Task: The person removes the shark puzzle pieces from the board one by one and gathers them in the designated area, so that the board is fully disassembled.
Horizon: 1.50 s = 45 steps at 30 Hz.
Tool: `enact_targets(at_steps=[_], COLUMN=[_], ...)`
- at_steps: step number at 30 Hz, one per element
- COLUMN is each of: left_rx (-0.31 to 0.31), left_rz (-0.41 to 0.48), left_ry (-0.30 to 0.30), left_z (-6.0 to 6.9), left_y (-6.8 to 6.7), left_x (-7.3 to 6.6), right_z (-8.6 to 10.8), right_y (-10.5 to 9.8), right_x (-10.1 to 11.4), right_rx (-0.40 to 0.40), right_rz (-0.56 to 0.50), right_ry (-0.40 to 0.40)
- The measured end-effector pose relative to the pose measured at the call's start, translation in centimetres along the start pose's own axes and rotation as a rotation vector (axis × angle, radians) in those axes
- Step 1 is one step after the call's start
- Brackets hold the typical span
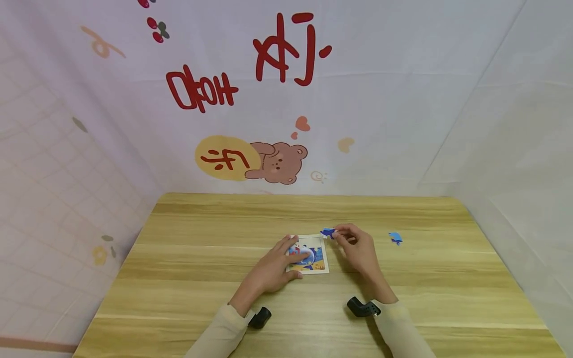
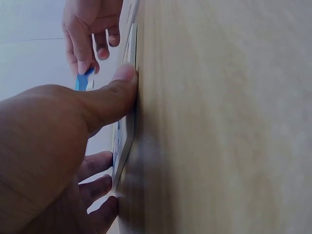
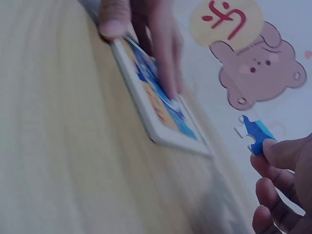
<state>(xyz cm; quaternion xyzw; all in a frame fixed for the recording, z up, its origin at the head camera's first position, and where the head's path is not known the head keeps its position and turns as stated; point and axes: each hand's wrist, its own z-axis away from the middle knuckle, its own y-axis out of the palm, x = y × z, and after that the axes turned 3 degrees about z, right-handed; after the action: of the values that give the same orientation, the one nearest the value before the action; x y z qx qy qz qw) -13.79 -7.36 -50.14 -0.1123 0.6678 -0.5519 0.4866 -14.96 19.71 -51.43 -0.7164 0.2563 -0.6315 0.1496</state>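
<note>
Puzzle piece (image 1: pixel 328 232) in right fingers (image 1: pixel 351 228), wall lettering (image 1: pixel 227 159) perhaps reading "乐".

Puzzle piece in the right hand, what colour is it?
Mostly blue; the puzzle piece shows best in the right wrist view.

Your desk (image 1: pixel 179 278) has a wood-grain top with rounded far corners. Beyond its far edge you face a white backdrop (image 1: pixel 380 99). Low on it, near that edge, you see a printed brown bear (image 1: pixel 277 164) beside a yellow disc (image 1: pixel 228 158); red characters (image 1: pixel 311 49) stand higher. Outside your left edge shows a yellow flower (image 1: pixel 99 255).
</note>
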Motion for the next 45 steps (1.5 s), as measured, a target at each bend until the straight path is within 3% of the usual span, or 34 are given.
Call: enact_targets(at_steps=[10,14,26,37,45], left_rx=[-0.015,-0.014,-0.008,-0.009,-0.013], left_rz=[-0.010,0.009,0.013,0.018,0.014], left_ry=[-0.024,-0.001,-0.013,-0.006,0.011], left_z=[0.3,0.2,-0.1,0.2,0.3], left_y=[-0.1,0.0,0.0,0.1,0.0], left_x=[0.3,0.1,-0.4,-0.1,0.0], right_z=[-1.2,-1.4,-1.7,-1.4,-1.1], right_y=[-3.9,-5.8,-9.9,-11.0,-10.6], right_x=[-2.2,-3.4,-5.7,-7.1,-7.0], right_rx=[0.031,0.013,0.043,0.034,-0.030], right_rz=[0.051,0.086,0.246,0.351,0.420], right_ry=[-0.030,-0.025,-0.032,-0.050,-0.140])
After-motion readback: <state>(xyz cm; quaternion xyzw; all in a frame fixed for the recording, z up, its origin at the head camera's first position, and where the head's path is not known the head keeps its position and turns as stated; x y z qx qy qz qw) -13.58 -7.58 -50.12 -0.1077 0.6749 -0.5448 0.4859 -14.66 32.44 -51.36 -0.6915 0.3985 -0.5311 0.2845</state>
